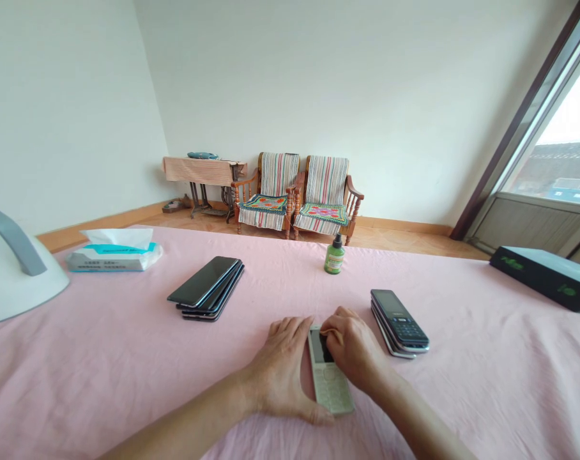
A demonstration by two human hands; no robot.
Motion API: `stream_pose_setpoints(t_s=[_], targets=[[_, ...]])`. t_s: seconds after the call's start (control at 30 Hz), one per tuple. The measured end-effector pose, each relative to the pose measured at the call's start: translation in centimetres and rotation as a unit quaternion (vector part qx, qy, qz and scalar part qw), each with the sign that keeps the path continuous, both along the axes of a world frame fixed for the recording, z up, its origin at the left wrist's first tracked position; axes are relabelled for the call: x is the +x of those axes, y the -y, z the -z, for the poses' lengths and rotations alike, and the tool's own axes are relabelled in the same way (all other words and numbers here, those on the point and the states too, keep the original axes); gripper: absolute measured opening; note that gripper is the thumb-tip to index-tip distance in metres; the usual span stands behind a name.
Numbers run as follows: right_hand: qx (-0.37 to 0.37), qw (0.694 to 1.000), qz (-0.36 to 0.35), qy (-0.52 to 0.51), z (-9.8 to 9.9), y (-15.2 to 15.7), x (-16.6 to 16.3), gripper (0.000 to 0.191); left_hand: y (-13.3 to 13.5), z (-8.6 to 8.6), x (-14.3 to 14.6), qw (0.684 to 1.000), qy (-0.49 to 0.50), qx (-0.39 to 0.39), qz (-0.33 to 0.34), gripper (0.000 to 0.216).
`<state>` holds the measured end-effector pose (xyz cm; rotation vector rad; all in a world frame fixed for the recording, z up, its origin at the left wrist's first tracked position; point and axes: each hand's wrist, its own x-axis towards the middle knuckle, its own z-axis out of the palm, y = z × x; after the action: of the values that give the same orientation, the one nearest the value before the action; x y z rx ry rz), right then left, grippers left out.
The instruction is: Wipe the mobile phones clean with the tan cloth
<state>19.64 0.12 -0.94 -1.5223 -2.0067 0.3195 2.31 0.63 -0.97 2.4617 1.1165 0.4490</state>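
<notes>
A pale keypad mobile phone lies face up on the pink cloth in front of me. My left hand grips it along its left side, fingers by the top end and thumb at the bottom edge. Over the phone's dark screen, my right hand is closed with its fingertips down on the glass; a small pale edge shows at the fingers, but what it is I cannot make out. A stack of keypad phones sits just right of my right hand. Farther left is a stack of black smartphones.
On the pink cloth stand a green pump bottle, a tissue pack, a black box at the right and a white rounded object with a grey handle at the left. Beyond are two wooden chairs and a covered table.
</notes>
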Motion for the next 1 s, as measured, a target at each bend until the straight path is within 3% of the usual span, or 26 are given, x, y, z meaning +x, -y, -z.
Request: stream_pose_setpoints(t_s=[0.2,0.37,0.7,0.93,1.0], targets=[[0.019,0.998,-0.054,0.002,-0.3,0.3,-0.7,0.026,0.0,-0.7,0.4,0.999,0.023,0.017,0.015,0.089],[0.002,1.0,0.012,-0.008,0.1,-0.2,0.8,0.025,-0.1,-0.6,0.2,1.0,0.006,0.003,0.009,0.102],[-0.011,0.998,-0.026,-0.049,0.1,-0.6,2.1,0.026,0.0,-1.0,0.2,0.998,-0.051,-0.022,-0.004,0.117],[-0.14,0.985,-0.088,-0.051,-2.2,1.0,3.0,0.027,-0.1,-0.7,0.2,1.0,-0.011,0.006,-0.003,0.1],[-0.143,0.984,-0.095,-0.05,-2.2,1.0,3.0,0.028,-0.1,-0.6,0.1,1.0,-0.004,0.009,0.0,0.099]])
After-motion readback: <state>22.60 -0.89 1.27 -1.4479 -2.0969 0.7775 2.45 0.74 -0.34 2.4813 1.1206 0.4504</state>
